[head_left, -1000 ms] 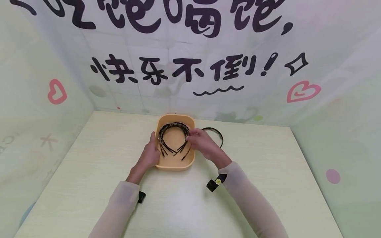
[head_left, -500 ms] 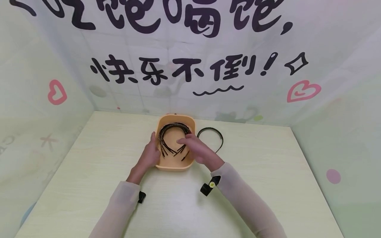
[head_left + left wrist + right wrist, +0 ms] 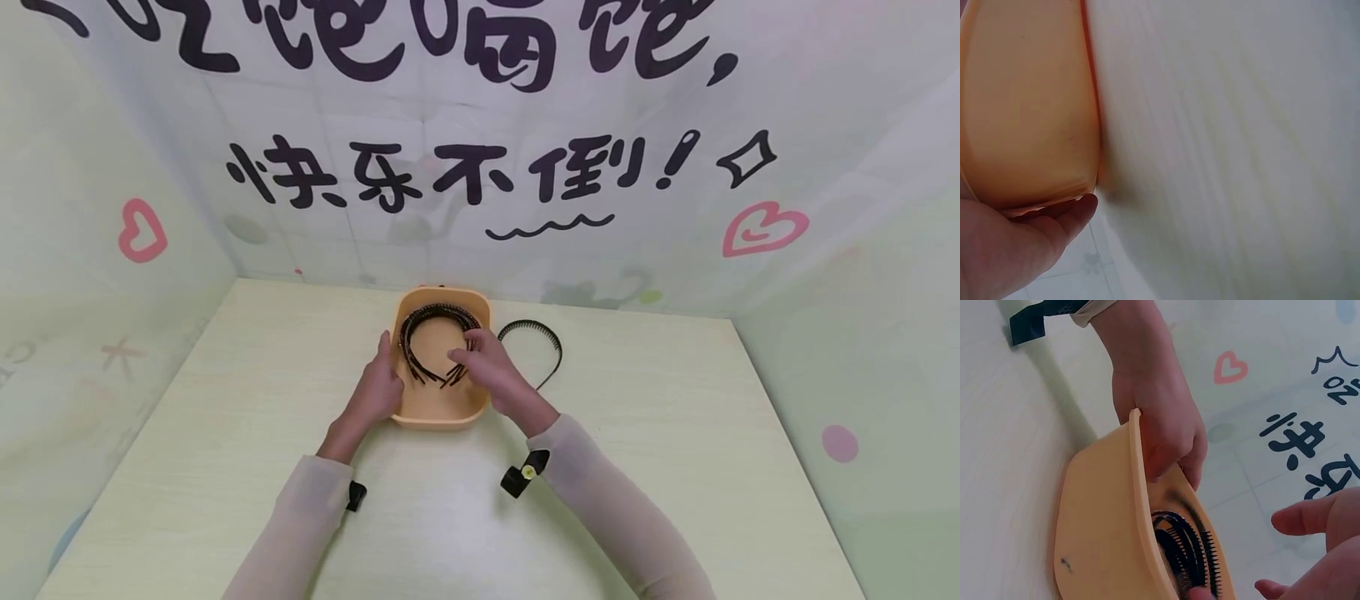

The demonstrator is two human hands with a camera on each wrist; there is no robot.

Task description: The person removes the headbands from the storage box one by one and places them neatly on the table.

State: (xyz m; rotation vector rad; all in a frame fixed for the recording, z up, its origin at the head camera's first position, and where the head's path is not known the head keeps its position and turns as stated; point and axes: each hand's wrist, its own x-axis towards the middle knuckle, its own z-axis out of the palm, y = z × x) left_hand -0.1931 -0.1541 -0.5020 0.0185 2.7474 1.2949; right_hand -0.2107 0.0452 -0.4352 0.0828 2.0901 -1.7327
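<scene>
My left hand grips the left side of an orange rectangular bin. In the left wrist view its fingers curl against the bin. Several dark toothed headbands lie nested inside, their arch toward the back and their ends toward the front. Over the bin's right rim reaches my right hand, touching the right side of the headbands. The right wrist view shows my right hand with its digits spread and one fingertip by the headbands.
One more black headband lies on the pale table just right of the bin, partly hidden by my right hand. A printed curtain stands behind the bin, with side curtains left and right.
My right hand has moved a little left and forward from the rim. The headband ends inside the bin, one of which stuck out toward the front, now sit closer together and farther back.
</scene>
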